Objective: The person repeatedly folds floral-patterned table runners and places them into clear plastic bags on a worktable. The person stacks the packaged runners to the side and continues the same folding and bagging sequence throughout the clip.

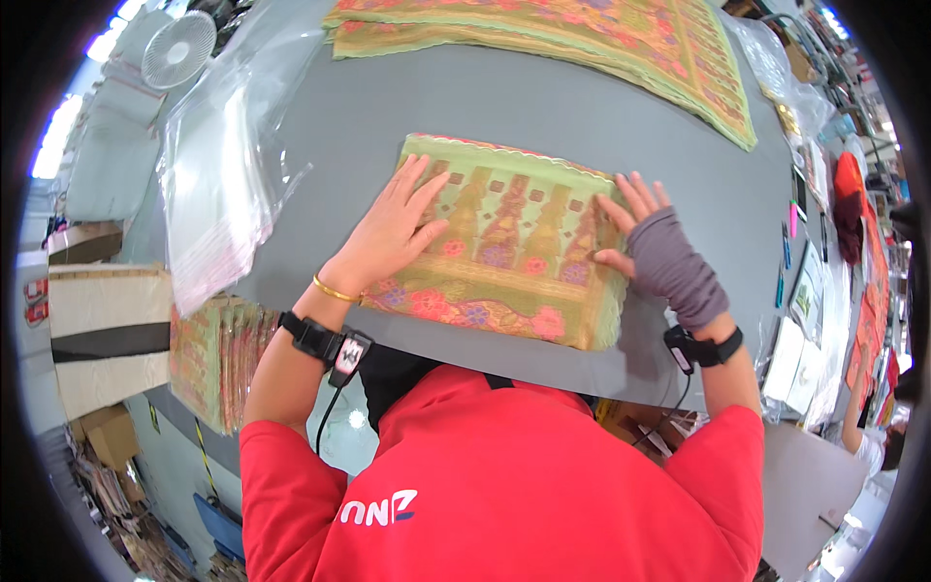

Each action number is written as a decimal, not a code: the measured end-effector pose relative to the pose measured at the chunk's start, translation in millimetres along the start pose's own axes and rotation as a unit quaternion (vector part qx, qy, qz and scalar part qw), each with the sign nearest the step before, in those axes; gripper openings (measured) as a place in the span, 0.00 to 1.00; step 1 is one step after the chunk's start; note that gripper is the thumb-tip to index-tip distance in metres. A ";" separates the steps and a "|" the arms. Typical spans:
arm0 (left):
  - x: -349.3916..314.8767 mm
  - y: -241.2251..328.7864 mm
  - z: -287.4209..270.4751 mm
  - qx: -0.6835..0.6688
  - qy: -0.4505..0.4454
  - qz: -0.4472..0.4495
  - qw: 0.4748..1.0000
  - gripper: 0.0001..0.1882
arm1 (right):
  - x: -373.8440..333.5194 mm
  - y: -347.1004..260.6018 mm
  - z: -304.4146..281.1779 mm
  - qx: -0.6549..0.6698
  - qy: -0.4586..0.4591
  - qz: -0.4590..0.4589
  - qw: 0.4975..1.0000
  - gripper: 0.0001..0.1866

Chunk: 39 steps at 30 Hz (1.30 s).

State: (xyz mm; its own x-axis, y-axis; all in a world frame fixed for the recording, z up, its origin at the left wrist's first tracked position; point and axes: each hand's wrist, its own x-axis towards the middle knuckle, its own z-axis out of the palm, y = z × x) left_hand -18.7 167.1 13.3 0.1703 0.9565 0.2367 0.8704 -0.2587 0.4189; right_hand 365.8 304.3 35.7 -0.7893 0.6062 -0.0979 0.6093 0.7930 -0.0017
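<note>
A folded green and gold patterned cloth [509, 228] with pink and purple flowers lies flat on the grey table [359, 107], close to its front edge. My left hand [393, 218] rests on the cloth's left side with the fingers stretched out. On the right side my right hand [659, 247], in a grey fingerless glove, lies with spread fingers along the cloth's edge. Neither hand grips anything. At the far side of the table lies a stack of similar patterned cloths [543, 34].
Clear plastic bags [218, 165] lie at the table's left, above a row of folded cloths [223, 364]. Pens [782, 262], papers [790, 364] and more plastic wrap [781, 68] line the right edge. A white fan [178, 48] stands at the far left.
</note>
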 end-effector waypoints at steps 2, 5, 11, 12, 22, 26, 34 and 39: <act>-18.1 3.7 -19.6 -0.061 -0.008 -0.030 0.998 0.24 | 15.0 8.5 -17.1 -0.008 0.028 -0.065 0.997 0.40; -55.8 16.7 -42.3 -0.064 -0.043 -0.019 0.997 0.19 | 66.5 -11.1 -33.9 0.092 0.074 -0.191 0.974 0.39; -81.0 31.6 -11.9 0.002 0.020 -0.023 1.000 0.15 | 138.8 -120.4 -25.3 0.223 0.046 -0.270 0.935 0.39; -78.7 32.8 -4.4 0.016 0.041 -0.048 0.998 0.14 | 133.7 -140.7 -17.9 0.211 0.096 -0.301 0.925 0.37; -157.2 -99.7 -135.2 0.112 0.081 -0.247 0.959 0.05 | 115.1 -149.7 26.7 0.236 0.199 -0.228 0.923 0.18; -231.2 -189.6 -195.8 0.283 -0.026 -0.196 0.939 0.08 | 114.2 -149.8 27.6 0.230 0.216 -0.222 0.923 0.16; -243.2 -249.0 -192.6 0.297 -0.085 -0.182 0.933 0.07 | 115.4 -156.7 20.2 0.236 0.219 -0.199 0.926 0.16; -196.9 -231.3 -228.1 0.079 -0.083 -0.232 0.966 0.07 | 111.8 -160.6 13.4 0.257 0.234 -0.191 0.918 0.14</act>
State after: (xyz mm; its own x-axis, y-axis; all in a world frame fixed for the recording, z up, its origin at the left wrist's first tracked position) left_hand -358.9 7.9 69.8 -0.1951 0.9763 -0.0936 0.9279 0.2146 0.3048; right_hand 180.7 243.9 11.8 -0.8258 0.3460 0.4453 0.1426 0.8921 -0.4287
